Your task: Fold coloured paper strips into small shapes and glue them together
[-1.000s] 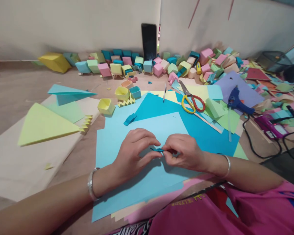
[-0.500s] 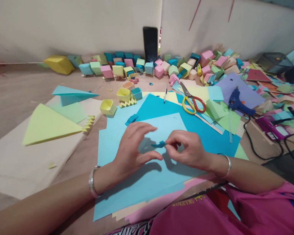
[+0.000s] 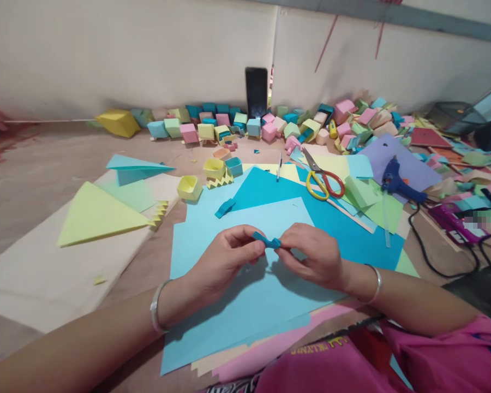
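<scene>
A small folded strip of blue paper point(image 3: 267, 240) is held up between my two hands, over a light blue sheet point(image 3: 229, 322). My left hand point(image 3: 229, 256) pinches its left end between thumb and fingers. At the strip's right end, the fingertips of my right hand point(image 3: 311, 254) grip it. Another folded blue paper piece point(image 3: 225, 208) lies just beyond my left hand, by the corner of a darker blue sheet point(image 3: 265, 185).
Scissors point(image 3: 319, 177), a pen point(image 3: 279, 166) and a blue glue gun point(image 3: 399, 183) lie beyond my hands. Several paper boxes point(image 3: 189, 188) stand at centre. A phone point(image 3: 256, 93) leans on the wall behind a row of paper cubes point(image 3: 207, 131). Folded yellow paper point(image 3: 98, 218) lies left.
My left hand, open and apart from the strip before, has closed on its left end. My right hand keeps its grip. The view has tipped up slightly.
</scene>
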Demonstrator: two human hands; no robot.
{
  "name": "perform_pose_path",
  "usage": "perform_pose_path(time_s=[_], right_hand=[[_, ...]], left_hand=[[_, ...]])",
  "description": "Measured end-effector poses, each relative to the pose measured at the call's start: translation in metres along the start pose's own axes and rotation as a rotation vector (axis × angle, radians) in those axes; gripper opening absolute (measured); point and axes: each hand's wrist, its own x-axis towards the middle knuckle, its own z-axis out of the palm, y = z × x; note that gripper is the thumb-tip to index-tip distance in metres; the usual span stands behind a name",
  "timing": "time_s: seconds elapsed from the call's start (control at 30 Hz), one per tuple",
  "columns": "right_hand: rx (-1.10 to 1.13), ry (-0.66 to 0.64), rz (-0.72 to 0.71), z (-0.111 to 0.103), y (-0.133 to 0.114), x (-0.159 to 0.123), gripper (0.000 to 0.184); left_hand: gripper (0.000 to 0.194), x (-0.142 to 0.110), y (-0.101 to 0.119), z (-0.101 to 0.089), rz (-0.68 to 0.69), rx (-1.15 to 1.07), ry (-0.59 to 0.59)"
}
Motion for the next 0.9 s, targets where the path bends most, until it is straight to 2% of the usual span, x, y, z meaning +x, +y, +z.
perform_pose_path(time_s=[0.1, 0.17, 0.27, 0.37, 0.43, 0.53, 0.67, 0.77, 0.9], right_hand=[[-0.021, -0.077, -0.009, 0.002, 0.003, -0.001, 0.007], [0.007, -0.080, 0.044, 0.000, 0.003, 0.000, 0.008], [0.130, -0.082, 0.189, -0.005, 0.001, 0.004, 0.010], [0.282, -0.158, 0.340, -0.007, -0.004, 0.005, 0.007], [0.369, -0.201, 0.443, -0.006, -0.006, 0.005, 0.007], [0.521, -0.189, 0.665, -0.004, -0.008, 0.006, 0.004], [0.719, -0.137, 0.953, -0.006, -0.005, 0.011, 0.009], [0.735, -0.246, 0.997, -0.007, -0.002, 0.013, 0.009], [0.693, -0.366, 0.967, -0.006, 0.001, 0.010, 0.004]], left_hand=[[0.012, -0.001, 0.003, -0.003, 0.074, 0.028, -0.052], [0.009, -0.001, 0.006, -0.005, 0.137, 0.116, -0.077], [0.004, 0.000, 0.008, -0.006, 0.206, 0.326, -0.117], [0.006, 0.001, 0.008, -0.003, 0.253, 0.545, -0.168], [0.011, 0.001, 0.006, -0.001, 0.253, 0.605, -0.197], [0.016, 0.002, 0.002, 0.000, 0.186, 0.537, -0.173], [0.014, 0.003, -0.002, -0.002, 0.123, 0.417, -0.073], [0.008, 0.004, -0.004, -0.004, 0.198, 0.428, -0.037], [0.007, 0.004, -0.002, -0.005, 0.270, 0.457, -0.068]])
